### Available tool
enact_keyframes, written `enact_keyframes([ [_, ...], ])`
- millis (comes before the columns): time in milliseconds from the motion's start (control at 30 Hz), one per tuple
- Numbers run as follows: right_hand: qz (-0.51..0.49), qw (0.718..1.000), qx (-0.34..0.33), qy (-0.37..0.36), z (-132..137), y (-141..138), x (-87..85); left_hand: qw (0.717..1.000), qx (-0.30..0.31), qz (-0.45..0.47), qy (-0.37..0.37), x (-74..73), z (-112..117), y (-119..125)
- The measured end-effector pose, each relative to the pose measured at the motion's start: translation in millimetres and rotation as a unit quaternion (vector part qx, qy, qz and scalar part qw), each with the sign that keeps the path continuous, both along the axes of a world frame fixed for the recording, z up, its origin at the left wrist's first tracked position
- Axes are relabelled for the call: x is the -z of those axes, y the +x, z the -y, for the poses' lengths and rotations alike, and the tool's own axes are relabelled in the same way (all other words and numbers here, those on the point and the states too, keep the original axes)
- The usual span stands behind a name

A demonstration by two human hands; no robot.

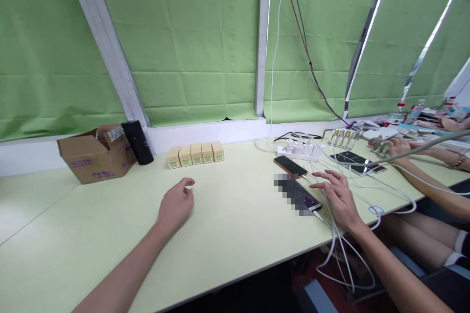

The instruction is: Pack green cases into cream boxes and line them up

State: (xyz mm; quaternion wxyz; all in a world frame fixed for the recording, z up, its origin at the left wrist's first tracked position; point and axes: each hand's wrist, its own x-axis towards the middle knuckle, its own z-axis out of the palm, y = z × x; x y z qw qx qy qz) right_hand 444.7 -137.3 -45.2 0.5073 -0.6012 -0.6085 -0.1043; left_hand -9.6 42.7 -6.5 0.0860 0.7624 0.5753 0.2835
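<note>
My left hand (176,203) rests on the pale green table (227,225), fingers loosely curled, thumb and forefinger nearly touching, nothing visible in it. It lies a little in front of a row of several small cream boxes (195,154). My right hand (337,196) has its fingers spread flat, the tips at the right edge of a phone (297,194) that lies on the table with a white cable plugged in. A second phone (290,166) lies just behind it.
An open cardboard box (94,155) and a black cylinder (137,142) stand at the back left. A white power strip (301,150) with chargers and trailing cables sits at the back right. Another person's arms (422,176) and small glass bottles (345,138) are at the far right.
</note>
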Motion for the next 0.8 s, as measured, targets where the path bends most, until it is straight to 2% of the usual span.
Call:
enact_keyframes([
  [233, 0.007, 0.999, -0.037, 0.008, -6.8, -2.1, -8.3, 1.000, 0.001, -0.003, 0.000, -1.5, 2.1, 0.4],
  [500, 0.013, 0.997, -0.071, -0.007, -9.7, -5.3, -0.2, 1.000, -0.006, -0.005, -0.008, -0.1, 2.6, 0.5],
  [800, -0.008, 0.998, -0.066, -0.019, -9.9, -1.9, 0.6, 1.000, -0.005, 0.003, -0.003, -2.9, 5.8, 2.0],
])
